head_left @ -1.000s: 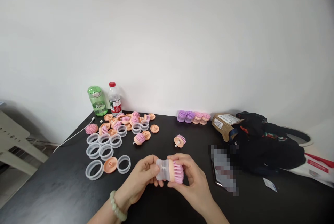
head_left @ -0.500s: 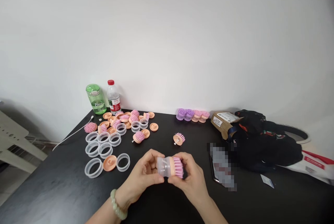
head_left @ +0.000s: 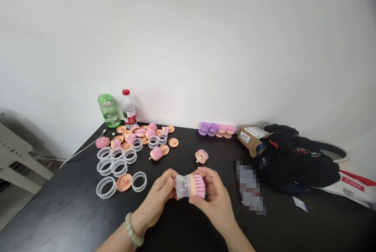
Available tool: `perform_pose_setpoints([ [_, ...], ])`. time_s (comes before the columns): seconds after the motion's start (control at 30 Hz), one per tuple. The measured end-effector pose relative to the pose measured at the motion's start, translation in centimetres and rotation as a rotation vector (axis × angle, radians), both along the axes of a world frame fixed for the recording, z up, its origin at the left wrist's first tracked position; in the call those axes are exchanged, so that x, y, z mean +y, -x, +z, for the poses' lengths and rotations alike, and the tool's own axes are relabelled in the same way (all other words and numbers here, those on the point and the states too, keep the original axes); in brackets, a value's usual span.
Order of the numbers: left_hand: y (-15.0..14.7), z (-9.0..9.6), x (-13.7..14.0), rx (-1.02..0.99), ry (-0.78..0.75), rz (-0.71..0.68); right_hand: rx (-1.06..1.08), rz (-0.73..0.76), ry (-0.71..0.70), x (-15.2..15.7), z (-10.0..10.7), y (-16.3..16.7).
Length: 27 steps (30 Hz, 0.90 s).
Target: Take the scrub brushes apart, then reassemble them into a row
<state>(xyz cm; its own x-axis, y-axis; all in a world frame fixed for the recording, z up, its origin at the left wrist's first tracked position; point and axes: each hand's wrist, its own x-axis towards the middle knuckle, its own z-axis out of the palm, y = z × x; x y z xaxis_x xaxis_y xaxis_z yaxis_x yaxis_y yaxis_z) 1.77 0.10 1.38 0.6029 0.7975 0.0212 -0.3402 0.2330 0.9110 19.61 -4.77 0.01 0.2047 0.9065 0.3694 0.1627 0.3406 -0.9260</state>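
Between my two hands is a small round scrubbing brush [head_left: 197, 186] with pink bristles, a peach base and a clear plastic ring [head_left: 183, 187] on its left end. It lies sideways, bristles pointing right. My right hand [head_left: 216, 199] grips the bristle end between thumb and fingers. My left hand [head_left: 161, 193] is closed against the left end of the clear ring, its fingertips partly hidden behind it. Beyond them a loose brush head [head_left: 201, 156] with a white stem lies tilted on the black table [head_left: 182, 224]. A peach disc [head_left: 124, 182] lies left, between clear rings.
Clear rings [head_left: 106, 187], peach discs and pink brush heads [head_left: 156, 153] cover the left. Behind them stand a green bottle [head_left: 109, 111] and a red-capped water bottle [head_left: 128, 109]. Brushes [head_left: 212, 129] line the wall. Right are a blurred-out phone [head_left: 251, 189], cardboard box [head_left: 252, 137] and black bag [head_left: 302, 165].
My left thumb has come up off the lower front of the clear ring to its left end, showing more of the ring. My right hand keeps its grip on the bristle end.
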Motion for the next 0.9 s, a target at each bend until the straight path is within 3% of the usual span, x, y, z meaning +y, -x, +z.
perform_pose_setpoints([
  [0.23,0.32,0.37,0.21,-0.061,-0.222,0.002,-0.033,-0.017,0.021,0.06,-0.15,-0.18],
  [0.4,0.28,0.2,0.11,-0.066,0.014,-0.008,-0.062,-0.032,0.019,0.03,0.08,-0.2],
  [0.5,0.26,0.28,0.21,0.032,0.056,-0.005,-0.08,-0.026,0.024,0.04,0.06,-0.29],
  [0.73,0.13,-0.04,0.61,0.04,-0.197,0.076,-0.088,-0.044,0.041,-0.13,-0.06,-0.34],
  [0.9,0.15,-0.38,0.56,0.29,-0.318,0.125,-0.185,-0.004,0.077,-0.17,0.16,-0.08],
])
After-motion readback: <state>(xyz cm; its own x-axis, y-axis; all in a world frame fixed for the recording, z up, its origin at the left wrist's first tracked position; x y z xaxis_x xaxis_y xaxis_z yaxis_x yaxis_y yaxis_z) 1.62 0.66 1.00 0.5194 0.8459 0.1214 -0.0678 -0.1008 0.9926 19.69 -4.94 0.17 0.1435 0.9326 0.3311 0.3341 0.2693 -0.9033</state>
